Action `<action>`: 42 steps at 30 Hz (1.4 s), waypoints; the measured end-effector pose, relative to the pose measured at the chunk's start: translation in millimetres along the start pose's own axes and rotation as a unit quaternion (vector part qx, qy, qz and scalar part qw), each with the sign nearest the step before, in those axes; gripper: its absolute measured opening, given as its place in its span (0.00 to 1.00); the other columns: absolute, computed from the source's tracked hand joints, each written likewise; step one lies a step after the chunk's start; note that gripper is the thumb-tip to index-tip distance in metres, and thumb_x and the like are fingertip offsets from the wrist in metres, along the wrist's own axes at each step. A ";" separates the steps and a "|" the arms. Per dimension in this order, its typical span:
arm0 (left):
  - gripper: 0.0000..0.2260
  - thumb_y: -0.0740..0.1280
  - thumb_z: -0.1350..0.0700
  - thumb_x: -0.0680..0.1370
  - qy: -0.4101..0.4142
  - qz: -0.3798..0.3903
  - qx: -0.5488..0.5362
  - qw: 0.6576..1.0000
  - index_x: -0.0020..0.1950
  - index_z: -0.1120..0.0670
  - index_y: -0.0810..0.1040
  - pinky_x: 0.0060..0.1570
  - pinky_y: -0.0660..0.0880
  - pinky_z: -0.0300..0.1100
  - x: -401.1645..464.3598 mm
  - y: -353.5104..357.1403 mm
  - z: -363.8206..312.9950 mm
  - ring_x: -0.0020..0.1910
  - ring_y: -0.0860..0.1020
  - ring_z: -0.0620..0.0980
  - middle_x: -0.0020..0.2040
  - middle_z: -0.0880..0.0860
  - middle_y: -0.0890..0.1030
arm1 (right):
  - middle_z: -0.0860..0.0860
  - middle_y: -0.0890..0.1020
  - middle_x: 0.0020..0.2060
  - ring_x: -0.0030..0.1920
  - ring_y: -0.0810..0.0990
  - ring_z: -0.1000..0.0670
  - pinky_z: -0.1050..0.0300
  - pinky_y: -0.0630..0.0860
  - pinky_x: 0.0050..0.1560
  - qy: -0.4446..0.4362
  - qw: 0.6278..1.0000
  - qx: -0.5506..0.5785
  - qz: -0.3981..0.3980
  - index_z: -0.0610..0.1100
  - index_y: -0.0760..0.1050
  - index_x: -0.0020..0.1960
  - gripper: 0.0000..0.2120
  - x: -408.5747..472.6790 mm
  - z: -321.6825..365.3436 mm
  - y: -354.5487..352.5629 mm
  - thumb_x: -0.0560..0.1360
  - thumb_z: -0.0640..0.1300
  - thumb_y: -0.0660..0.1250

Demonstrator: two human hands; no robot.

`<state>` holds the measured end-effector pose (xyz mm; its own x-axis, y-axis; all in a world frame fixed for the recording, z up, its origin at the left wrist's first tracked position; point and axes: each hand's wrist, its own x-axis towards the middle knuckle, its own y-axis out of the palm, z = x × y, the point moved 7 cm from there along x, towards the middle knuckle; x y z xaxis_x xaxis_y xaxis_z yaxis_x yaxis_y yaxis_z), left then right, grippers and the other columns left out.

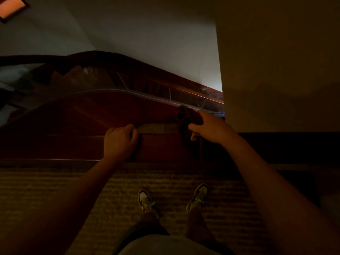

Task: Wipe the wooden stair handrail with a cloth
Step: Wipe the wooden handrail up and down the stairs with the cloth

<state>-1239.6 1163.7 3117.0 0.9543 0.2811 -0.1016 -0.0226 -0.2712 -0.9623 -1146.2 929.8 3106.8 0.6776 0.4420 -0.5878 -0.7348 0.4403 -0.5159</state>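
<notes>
The scene is very dim. A dark reddish wooden handrail (73, 144) runs across the middle of the view, level with my hands. My left hand (120, 141) is curled over its top edge. My right hand (211, 127) pinches a dark reddish cloth (185, 116) against the rail near the wall corner. The cloth is bunched above my fingers and a tail of it hangs down over the rail's front face. A pale strip of surface (158, 128) shows between my two hands.
Beyond the rail a wooden staircase (82, 78) curves down to the left with a glass panel edge (110, 91). A beige wall (276, 61) stands at the right. My feet in sneakers (145, 200) stand on a striped carpet (55, 190).
</notes>
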 end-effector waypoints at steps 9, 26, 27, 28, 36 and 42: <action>0.21 0.55 0.54 0.79 -0.262 -0.146 -0.027 0.954 0.72 0.59 0.64 0.69 0.58 0.55 -18.1 -17.2 75.3 0.73 0.59 0.59 0.74 0.61 0.61 | 0.49 0.81 0.50 0.48 0.80 0.49 0.53 0.76 0.51 -0.078 0.978 0.006 0.194 0.51 0.66 0.60 0.16 58.8 79.1 69.8 0.76 0.56 0.62; 0.26 0.50 0.55 0.76 -0.286 -0.163 -0.101 0.939 0.74 0.55 0.61 0.69 0.61 0.56 -21.7 -24.0 73.9 0.67 0.68 0.53 0.67 0.57 0.72 | 0.56 0.81 0.30 0.35 0.79 0.63 0.61 0.73 0.47 -0.115 0.944 0.073 0.301 0.46 0.58 0.72 0.24 58.2 90.0 78.3 0.79 0.48 0.61; 0.26 0.50 0.55 0.76 -0.286 -0.166 -0.105 0.938 0.74 0.55 0.61 0.69 0.61 0.56 -21.9 -23.9 74.6 0.66 0.69 0.53 0.66 0.57 0.73 | 0.55 0.82 0.31 0.35 0.80 0.63 0.61 0.74 0.49 -0.128 0.937 0.089 0.313 0.46 0.59 0.71 0.23 61.1 111.6 92.0 0.79 0.47 0.61; 0.26 0.50 0.54 0.76 -0.281 -0.167 -0.104 0.939 0.74 0.56 0.62 0.68 0.61 0.57 -21.6 -23.0 75.1 0.65 0.70 0.54 0.65 0.58 0.74 | 0.55 0.82 0.32 0.37 0.80 0.63 0.58 0.74 0.52 -0.138 0.930 0.105 0.323 0.46 0.59 0.70 0.23 65.9 130.9 106.2 0.79 0.48 0.62; 0.25 0.48 0.52 0.77 -0.276 -0.162 -0.081 0.944 0.72 0.58 0.65 0.70 0.59 0.53 -21.8 -20.0 81.6 0.66 0.70 0.53 0.65 0.56 0.75 | 0.55 0.78 0.39 0.36 0.78 0.63 0.69 0.71 0.37 -0.155 0.911 0.162 0.347 0.48 0.66 0.63 0.13 79.1 156.5 124.4 0.80 0.46 0.60; 0.15 0.53 0.59 0.77 -0.252 -0.100 -0.006 0.963 0.58 0.59 0.75 0.71 0.54 0.51 -15.3 -20.4 69.7 0.56 0.76 0.53 0.49 0.55 0.80 | 0.56 0.80 0.32 0.31 0.79 0.65 0.67 0.71 0.37 -0.140 0.936 0.101 0.308 0.47 0.63 0.70 0.20 62.5 88.2 72.3 0.79 0.47 0.61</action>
<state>-1274.6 1229.0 3120.6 0.6739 0.7383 -0.0277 0.1520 -0.1753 -0.9727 -1154.3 1058.2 3087.6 0.1297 0.8356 -0.5339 -0.9870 0.1604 0.0112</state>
